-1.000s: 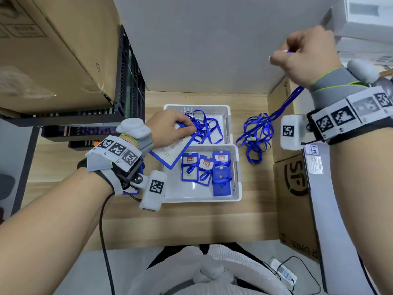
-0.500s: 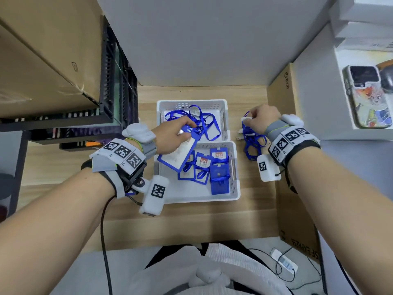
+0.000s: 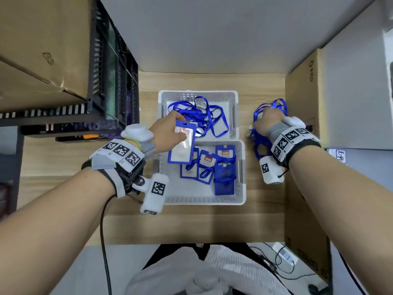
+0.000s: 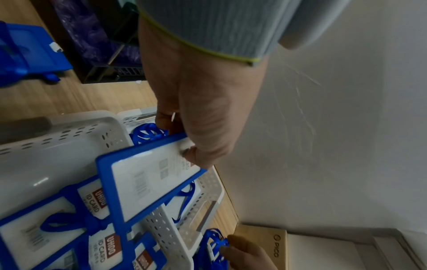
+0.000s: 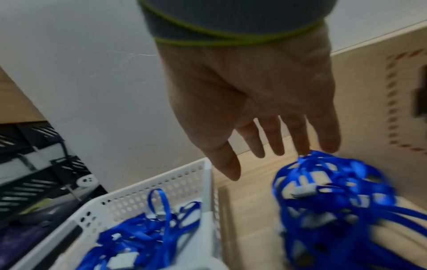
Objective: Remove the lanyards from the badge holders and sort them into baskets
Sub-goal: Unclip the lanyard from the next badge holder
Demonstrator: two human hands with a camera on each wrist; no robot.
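Observation:
My left hand (image 3: 180,129) pinches a blue badge holder (image 3: 181,145) by its top edge, above the seam between two white baskets; the left wrist view shows the holder (image 4: 148,182) with no lanyard on it. Loose blue lanyards (image 3: 204,116) lie in the far basket (image 3: 197,93). The near basket (image 3: 204,201) holds several blue badge holders (image 3: 223,173). To the right, my right hand (image 3: 264,122) hovers over a pile of blue lanyards (image 3: 258,146) on the table. Its fingers (image 5: 302,138) are straight and graze the top of the pile (image 5: 335,191).
A cardboard box (image 3: 302,124) stands just right of the lanyard pile. A black rack (image 3: 106,81) under another cardboard box (image 3: 42,50) lines the left side. One more blue badge holder (image 4: 30,54) lies on the wooden table left of the baskets. A grey wall closes the back.
My right hand came down from high on the right with a lanyard, reached the pile beside the baskets and opened. My left hand kept the badge holder and turned it more upright.

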